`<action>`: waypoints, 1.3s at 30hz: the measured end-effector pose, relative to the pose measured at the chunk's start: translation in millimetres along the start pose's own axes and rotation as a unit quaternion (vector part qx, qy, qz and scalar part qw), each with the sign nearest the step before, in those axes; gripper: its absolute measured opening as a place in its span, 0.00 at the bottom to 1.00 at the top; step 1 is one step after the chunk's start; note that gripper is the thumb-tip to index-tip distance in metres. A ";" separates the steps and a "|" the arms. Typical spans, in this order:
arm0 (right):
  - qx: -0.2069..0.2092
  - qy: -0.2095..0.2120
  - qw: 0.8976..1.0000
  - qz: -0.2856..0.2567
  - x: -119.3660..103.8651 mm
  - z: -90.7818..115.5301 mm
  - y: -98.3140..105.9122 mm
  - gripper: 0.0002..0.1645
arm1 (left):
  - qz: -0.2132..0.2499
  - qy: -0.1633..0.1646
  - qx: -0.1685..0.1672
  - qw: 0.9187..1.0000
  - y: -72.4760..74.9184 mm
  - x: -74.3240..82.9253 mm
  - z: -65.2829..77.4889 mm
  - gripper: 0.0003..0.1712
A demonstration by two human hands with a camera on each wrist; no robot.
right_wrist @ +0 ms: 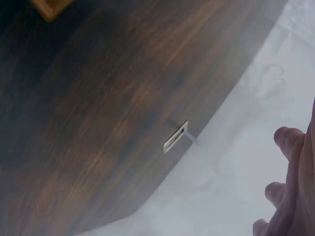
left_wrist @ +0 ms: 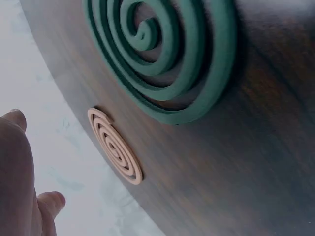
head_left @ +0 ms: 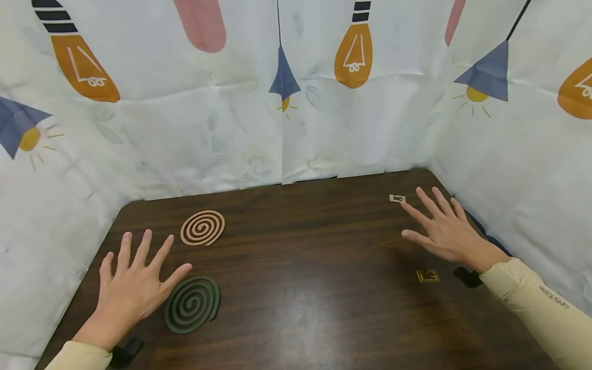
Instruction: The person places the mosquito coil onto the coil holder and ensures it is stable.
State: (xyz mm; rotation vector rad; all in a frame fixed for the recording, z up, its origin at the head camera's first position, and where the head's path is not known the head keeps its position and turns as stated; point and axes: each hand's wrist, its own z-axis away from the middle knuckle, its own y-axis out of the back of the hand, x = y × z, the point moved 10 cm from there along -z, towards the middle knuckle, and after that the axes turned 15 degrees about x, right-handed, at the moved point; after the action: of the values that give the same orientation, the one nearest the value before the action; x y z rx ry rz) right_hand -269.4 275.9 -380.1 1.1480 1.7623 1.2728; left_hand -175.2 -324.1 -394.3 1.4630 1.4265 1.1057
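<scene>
My left hand (head_left: pixel 131 288) has its fingers spread, held over the left side of the table with nothing in it. Close by its thumb lies a green mosquito coil (head_left: pixel 191 304), large in the left wrist view (left_wrist: pixel 179 118). Farther back is a tan mosquito coil (head_left: pixel 202 227). On the other side my right hand (head_left: pixel 446 231) is also spread and holds nothing. Its index fingertip overlaps a small silvery coil stand (head_left: pixel 396 198) in the head view. Nearer me, below that hand, lies a small gold-coloured coil stand (head_left: pixel 427 276).
The dark wooden table (head_left: pixel 300 267) has rounded far corners. White curtain cloth (head_left: pixel 185 144) printed with lamps and bulbs hangs round its back and sides. Something dark (head_left: pixel 499 244) shows along the right table edge, behind my right wrist.
</scene>
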 end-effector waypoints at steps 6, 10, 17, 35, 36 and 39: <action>-0.007 -0.021 1.000 -0.002 14.6 -1.5 2.8 0.47 | 0.003 -0.004 0.008 1.000 0.5 4.9 -6.1 0.52; -0.010 -0.028 1.000 0.000 23.9 -4.2 1.8 0.47 | 0.004 -0.001 0.009 1.000 0.0 5.6 -8.5 0.52; 0.002 -0.045 0.999 -0.008 42.5 -6.0 -3.4 0.48 | 0.006 -0.001 0.003 1.000 -2.0 5.7 -13.2 0.53; -0.006 -0.049 0.999 -0.010 54.0 -13.1 -22.3 0.49 | -0.003 0.002 0.001 1.000 -8.3 0.7 -21.2 0.53; -0.007 -0.050 0.999 -0.012 54.2 -13.8 -23.3 0.49 | -0.003 0.002 0.000 1.000 -9.5 0.0 -21.6 0.53; -0.011 -0.051 0.999 -0.016 55.0 -15.9 -26.6 0.49 | -0.003 0.006 -0.006 1.000 -13.7 -2.1 -22.4 0.53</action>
State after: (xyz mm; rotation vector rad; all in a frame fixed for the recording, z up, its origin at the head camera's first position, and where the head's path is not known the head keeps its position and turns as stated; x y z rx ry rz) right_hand -311.9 317.2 -402.0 1.1490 1.6813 1.1907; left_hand -200.7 -326.3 -400.7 1.4454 1.4290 1.1182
